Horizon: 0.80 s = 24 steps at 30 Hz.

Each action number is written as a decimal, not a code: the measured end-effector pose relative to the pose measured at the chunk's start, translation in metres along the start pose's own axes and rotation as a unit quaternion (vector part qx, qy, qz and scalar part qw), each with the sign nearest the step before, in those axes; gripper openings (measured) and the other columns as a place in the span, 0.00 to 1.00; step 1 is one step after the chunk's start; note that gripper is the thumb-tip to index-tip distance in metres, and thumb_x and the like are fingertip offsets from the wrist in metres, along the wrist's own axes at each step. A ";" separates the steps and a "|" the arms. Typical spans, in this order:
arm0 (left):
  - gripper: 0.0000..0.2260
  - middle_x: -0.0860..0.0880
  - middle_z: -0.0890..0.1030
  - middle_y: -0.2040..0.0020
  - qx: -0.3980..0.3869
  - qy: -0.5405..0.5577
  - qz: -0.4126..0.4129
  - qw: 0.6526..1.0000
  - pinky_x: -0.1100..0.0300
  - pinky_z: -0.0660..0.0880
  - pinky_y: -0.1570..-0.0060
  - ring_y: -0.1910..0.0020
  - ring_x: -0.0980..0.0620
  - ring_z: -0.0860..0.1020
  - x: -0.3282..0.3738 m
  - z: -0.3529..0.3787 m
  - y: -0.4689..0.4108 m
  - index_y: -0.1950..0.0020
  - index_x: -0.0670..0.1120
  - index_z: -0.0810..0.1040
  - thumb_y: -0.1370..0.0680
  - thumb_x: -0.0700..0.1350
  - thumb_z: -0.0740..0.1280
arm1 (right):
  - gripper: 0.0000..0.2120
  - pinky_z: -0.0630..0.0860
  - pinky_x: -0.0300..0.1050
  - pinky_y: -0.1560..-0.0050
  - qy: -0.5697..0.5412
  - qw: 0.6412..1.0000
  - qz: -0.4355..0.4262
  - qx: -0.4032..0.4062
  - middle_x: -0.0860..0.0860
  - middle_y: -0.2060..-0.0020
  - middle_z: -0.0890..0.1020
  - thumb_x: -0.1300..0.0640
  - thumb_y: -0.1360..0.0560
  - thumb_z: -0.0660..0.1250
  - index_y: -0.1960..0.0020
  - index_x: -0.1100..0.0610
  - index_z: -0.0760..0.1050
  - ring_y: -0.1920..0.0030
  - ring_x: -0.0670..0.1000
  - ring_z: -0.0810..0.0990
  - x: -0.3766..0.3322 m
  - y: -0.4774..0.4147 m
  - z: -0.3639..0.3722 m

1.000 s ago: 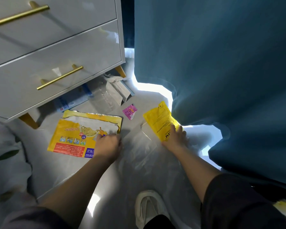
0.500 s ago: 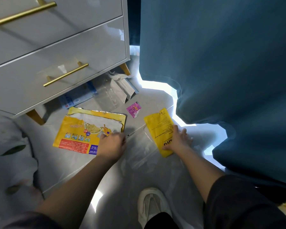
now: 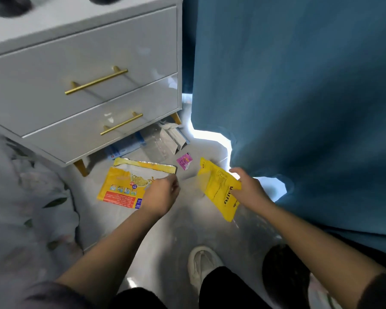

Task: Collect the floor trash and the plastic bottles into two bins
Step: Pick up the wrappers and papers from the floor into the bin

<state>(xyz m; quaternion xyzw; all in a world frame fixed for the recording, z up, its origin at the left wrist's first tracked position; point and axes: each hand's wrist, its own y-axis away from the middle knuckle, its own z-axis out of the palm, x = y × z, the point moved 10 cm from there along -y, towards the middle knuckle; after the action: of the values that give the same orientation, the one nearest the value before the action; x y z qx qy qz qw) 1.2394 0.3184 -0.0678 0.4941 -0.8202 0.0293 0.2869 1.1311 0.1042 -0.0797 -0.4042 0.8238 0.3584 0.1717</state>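
My right hand [image 3: 246, 186] grips a small yellow packet [image 3: 218, 188] and holds it lifted off the grey floor. A clear plastic sheet [image 3: 252, 219] hangs below that packet; whether the hand holds it too is unclear. My left hand [image 3: 162, 194] has its fingers curled at the right edge of a large yellow and orange food bag [image 3: 125, 186] that lies flat on the floor. A small pink wrapper [image 3: 184, 161] lies between the two. Clear and white wrappers [image 3: 165, 139] sit at the foot of the cabinet. No bin or bottle is in view.
A white drawer cabinet [image 3: 83, 90] with gold handles stands at upper left on gold legs. A blue curtain [image 3: 299, 97] hangs at the right, down to the floor. Patterned grey bedding [image 3: 20, 208] fills the left. My white shoe [image 3: 202, 264] is at bottom centre.
My right hand has lifted the small yellow packet off the floor. My left hand stays at the edge of the large yellow bag. The camera has risen, so more of the cabinet shows.
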 end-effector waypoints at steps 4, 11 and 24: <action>0.04 0.44 0.82 0.59 0.003 0.071 0.054 0.996 0.49 0.78 0.60 0.59 0.43 0.82 0.044 -0.040 0.019 0.55 0.46 0.69 0.22 0.43 0.63 | 0.19 0.74 0.44 0.55 -0.062 0.995 -0.019 0.076 0.48 0.55 0.81 0.67 0.30 0.66 0.43 0.51 0.74 0.54 0.51 0.79 -0.014 0.057 -0.063; 0.07 0.51 0.83 0.54 -0.019 0.139 0.187 0.972 0.58 0.80 0.60 0.61 0.60 0.83 0.158 -0.091 0.053 0.57 0.47 0.68 0.20 0.40 0.62 | 0.12 0.73 0.42 0.58 -0.138 0.975 -0.026 0.173 0.49 0.58 0.81 0.67 0.27 0.68 0.47 0.55 0.75 0.57 0.50 0.78 0.004 0.158 -0.154; 0.09 0.50 0.84 0.56 -0.153 0.133 0.338 0.919 0.59 0.77 0.62 0.61 0.54 0.83 0.332 -0.055 0.151 0.59 0.47 0.69 0.22 0.36 0.60 | 0.13 0.76 0.34 0.60 -0.125 0.959 0.049 0.248 0.50 0.62 0.82 0.65 0.28 0.70 0.56 0.47 0.74 0.65 0.41 0.80 0.094 0.320 -0.216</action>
<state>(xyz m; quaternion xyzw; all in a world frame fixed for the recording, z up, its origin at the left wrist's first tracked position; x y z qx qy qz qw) 1.0236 0.1501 0.1792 0.1287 -0.8871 0.0643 0.4386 0.8219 0.0290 0.1587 -0.2596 0.8776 0.1991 0.3504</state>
